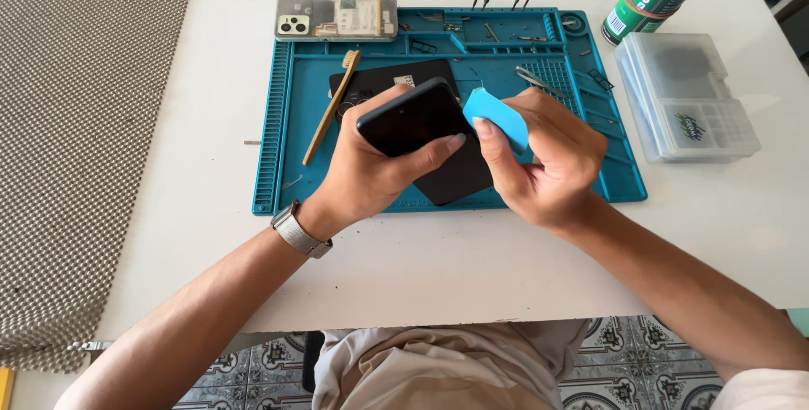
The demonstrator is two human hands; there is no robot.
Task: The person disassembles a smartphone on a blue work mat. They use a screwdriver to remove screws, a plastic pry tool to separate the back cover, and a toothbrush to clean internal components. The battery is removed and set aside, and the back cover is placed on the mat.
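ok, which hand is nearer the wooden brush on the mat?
Left. The left hand holds the dark phone just right of the wooden brush; the right hand, pinching the blue pick, is farther right.

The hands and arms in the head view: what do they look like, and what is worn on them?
Both forearms are bare, with no sleeves or gloves. The left hand has a silver metal wristwatch at its wrist. The right hand wears nothing visible.

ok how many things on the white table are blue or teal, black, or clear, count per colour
blue or teal: 2, the repair mat and the pry tool in the right hand
black: 2, the phone in the left hand and the black panel on the mat
clear: 2, the plastic box and the clear-backed phone
total: 6
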